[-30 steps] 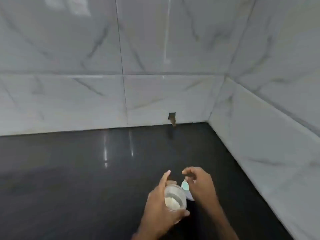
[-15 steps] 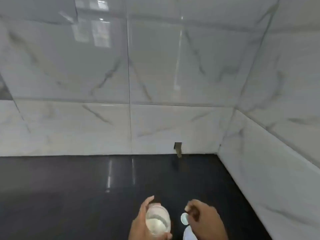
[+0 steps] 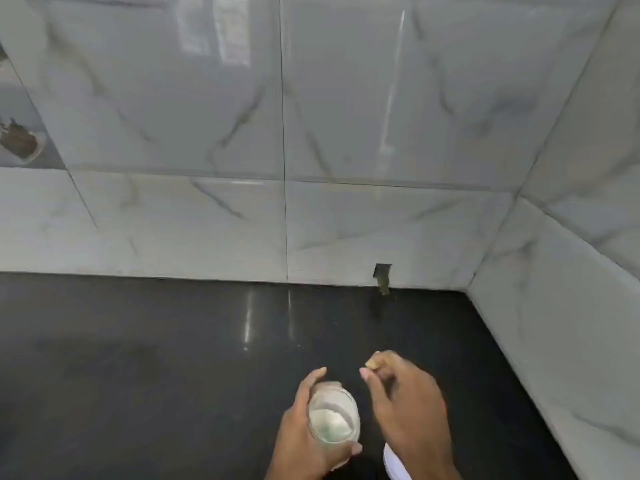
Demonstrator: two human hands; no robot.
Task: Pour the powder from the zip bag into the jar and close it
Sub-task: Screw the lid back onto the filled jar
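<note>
A small clear glass jar [image 3: 333, 423] with white powder in it is gripped in my left hand [image 3: 298, 445] just above the black counter [image 3: 138, 368]. Its mouth is uncovered and faces up. My right hand [image 3: 407, 410] hovers beside the jar on the right, blurred, with fingers curled and thumb near the forefinger. Whether it holds anything is not visible. A white object [image 3: 393, 462] lies on the counter under my right wrist, mostly hidden. I cannot tell if it is the zip bag or the lid.
Marble-look tiled walls close the counter at the back [image 3: 207, 220] and on the right [image 3: 554, 341], meeting in a corner. A small dark notch [image 3: 382, 277] sits at the foot of the back wall.
The view tilted up and then back down. The small round whitish piece seen at my right fingertips earlier is out of sight now. My left hand kept its hold on the jar.
</note>
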